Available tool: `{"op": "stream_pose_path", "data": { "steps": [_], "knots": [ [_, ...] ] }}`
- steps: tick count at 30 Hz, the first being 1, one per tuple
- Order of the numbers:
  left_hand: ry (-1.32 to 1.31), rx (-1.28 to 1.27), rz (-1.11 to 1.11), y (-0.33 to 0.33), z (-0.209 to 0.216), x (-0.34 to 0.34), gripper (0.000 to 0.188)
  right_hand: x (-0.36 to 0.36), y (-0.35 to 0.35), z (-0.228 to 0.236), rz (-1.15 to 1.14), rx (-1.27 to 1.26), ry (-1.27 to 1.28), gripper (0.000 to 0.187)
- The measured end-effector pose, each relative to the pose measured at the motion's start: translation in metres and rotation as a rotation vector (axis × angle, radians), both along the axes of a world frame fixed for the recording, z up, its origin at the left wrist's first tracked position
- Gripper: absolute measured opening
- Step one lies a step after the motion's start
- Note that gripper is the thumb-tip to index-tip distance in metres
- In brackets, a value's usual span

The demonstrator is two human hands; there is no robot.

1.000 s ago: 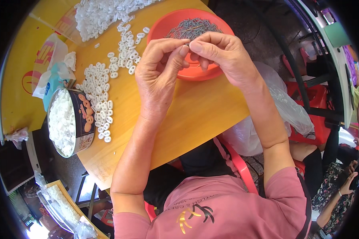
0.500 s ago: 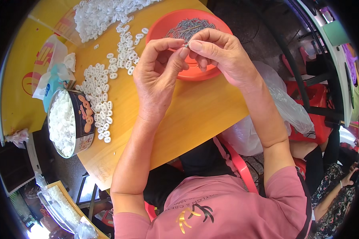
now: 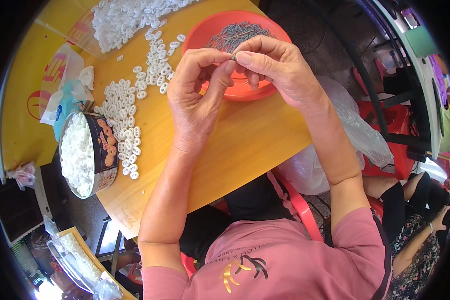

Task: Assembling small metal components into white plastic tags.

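Above the near side of a red plastic basin [image 3: 205, 32], my left hand [image 3: 197, 90] and my right hand [image 3: 280, 65] meet with thumbs and forefingers pinched together. Between the fingertips is a tiny metallic-looking piece [image 3: 233, 57], mostly hidden, so its kind cannot be made out. Both hands touch it. Many thin dark grey pieces [image 3: 237, 34] lie heaped in the basin behind the fingers. To the left, small white oval pieces with two dark slots each [image 3: 127, 107] are spread over the wooden table [image 3: 235, 135].
A round tin [image 3: 105, 145] full of white pieces stands at the table's left edge, beside a blue tissue pack [image 3: 67, 102]. A larger white heap [image 3: 120, 25] lies at the back. Plastic bags [image 3: 345, 130] and a red stool [image 3: 392, 135] are at right; another person's arm [image 3: 417, 245] shows at lower right.
My hands stay nearly in place, with only a slight shift of the fingertips around the tiny piece. The other person at the lower right has moved a little.
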State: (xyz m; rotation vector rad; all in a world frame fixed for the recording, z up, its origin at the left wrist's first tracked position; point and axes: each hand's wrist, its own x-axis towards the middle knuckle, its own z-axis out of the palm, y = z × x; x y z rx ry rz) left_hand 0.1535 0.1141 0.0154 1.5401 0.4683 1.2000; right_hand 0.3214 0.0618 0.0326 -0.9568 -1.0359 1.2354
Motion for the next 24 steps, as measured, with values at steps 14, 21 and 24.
{"op": "stream_pose_path", "data": {
  "steps": [14, 21, 24],
  "knots": [
    [-0.028, -0.127, -0.049, -0.013, 0.005, 0.004, 0.009, -0.001, -0.001, -0.001, 0.023, 0.166, -0.009, 0.011],
    [0.106, -0.222, -0.073, -0.013, 0.01, 0.002, 0.01, -0.002, 0.001, -0.002, -0.02, 0.171, -0.017, 0.01],
    [0.089, -0.216, -0.039, -0.016, 0.009, 0.005, 0.01, -0.004, 0.002, -0.001, -0.022, 0.158, 0.007, 0.011]
  ]
}}
